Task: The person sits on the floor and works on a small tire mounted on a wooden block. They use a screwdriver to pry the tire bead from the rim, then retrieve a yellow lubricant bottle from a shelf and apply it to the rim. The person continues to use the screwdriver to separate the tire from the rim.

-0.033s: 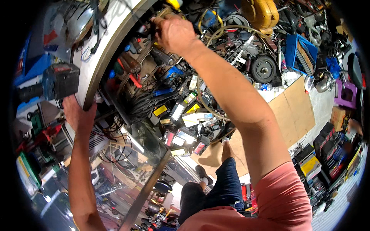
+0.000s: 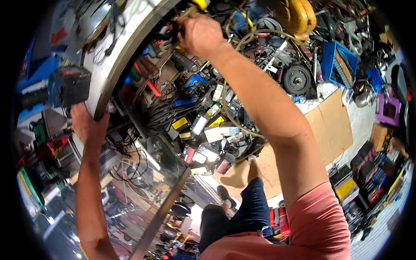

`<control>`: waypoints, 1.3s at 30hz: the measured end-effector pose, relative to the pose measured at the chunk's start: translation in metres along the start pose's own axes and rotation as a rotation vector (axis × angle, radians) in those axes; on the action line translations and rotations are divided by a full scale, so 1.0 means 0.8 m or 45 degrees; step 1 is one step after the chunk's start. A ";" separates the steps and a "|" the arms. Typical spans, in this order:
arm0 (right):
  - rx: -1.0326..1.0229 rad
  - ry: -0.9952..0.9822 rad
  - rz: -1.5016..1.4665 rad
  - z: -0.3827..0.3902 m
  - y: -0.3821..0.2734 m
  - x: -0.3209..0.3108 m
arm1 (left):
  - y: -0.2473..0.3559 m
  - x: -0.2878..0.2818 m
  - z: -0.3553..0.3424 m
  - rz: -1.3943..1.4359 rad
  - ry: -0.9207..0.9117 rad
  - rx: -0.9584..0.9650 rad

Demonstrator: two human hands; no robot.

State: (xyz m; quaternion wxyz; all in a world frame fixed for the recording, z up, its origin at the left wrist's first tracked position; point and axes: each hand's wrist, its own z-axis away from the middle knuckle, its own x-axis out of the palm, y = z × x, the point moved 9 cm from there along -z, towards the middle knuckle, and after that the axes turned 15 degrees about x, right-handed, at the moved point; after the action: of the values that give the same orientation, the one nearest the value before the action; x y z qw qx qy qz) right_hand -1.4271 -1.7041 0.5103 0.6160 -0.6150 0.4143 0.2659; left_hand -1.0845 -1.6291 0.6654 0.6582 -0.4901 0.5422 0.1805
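Note:
My left hand (image 2: 89,125) grips the end of a white tabletop with a brown edge strip (image 2: 104,97), its thumb on one side and its fingers partly hidden. Just beyond it a dark, boxy power tool battery (image 2: 71,84) lies on the tabletop. My right hand (image 2: 201,35) reaches to the far side, over a heap of tools beside the tabletop. Its fingers are curled in next to a brownish piece, and their tips are hidden, so what they hold cannot be made out. Nearby lie red-handled pliers (image 2: 152,88) and a dark metal cylinder (image 2: 185,63).
Black cables (image 2: 169,117) and several small boxes (image 2: 214,133) cover the middle. A hose (image 2: 224,93) loops past my right forearm. Further right are a black wheel (image 2: 297,79), a blue crate (image 2: 338,65) and cardboard (image 2: 331,125). A glass panel (image 2: 160,151) stands near my left arm.
My right hand has shifted slightly right and nearer, its fingers drawn in more. My left hand keeps its place on the tabletop end. The whole view has moved a little.

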 end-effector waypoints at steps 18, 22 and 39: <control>-0.340 -0.330 0.309 -0.156 -0.089 0.106 | 0.004 -0.048 0.046 0.113 -0.013 -0.216; -0.288 -0.302 0.348 -0.171 -0.074 0.101 | -0.008 -0.038 0.040 0.122 0.048 -0.167; -0.330 -0.238 0.344 -0.176 -0.064 0.076 | -0.005 -0.041 0.042 0.147 0.066 -0.176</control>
State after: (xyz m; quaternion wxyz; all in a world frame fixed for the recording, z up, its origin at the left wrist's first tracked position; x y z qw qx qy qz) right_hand -1.3787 -1.8581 0.5014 0.5262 -0.6005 0.3965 0.4531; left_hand -1.0748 -1.5933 0.6939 0.5970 -0.5069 0.5726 0.2424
